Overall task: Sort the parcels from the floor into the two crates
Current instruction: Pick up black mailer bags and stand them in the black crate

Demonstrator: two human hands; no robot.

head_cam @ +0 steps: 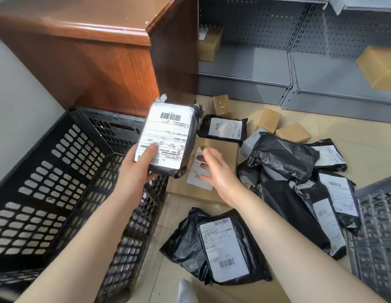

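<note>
My left hand (138, 164) grips a black bagged parcel with a large white label (168, 136), held up over the right rim of the black slatted crate (59, 171). My right hand (214, 171) hovers open beside it, fingers spread, above a flat brown cardboard parcel (220, 149) on the floor. Several black poly-bag parcels lie on the tiled floor, one near my right forearm (218, 248) and a heap to the right (284, 156). A grey crate (378, 237) shows at the right edge.
A wooden desk (91, 62) stands behind the black crate. Grey metal shelving (277, 62) with cardboard boxes (380, 66) lines the back. Small brown boxes (271, 120) lie on the floor near the shelf base.
</note>
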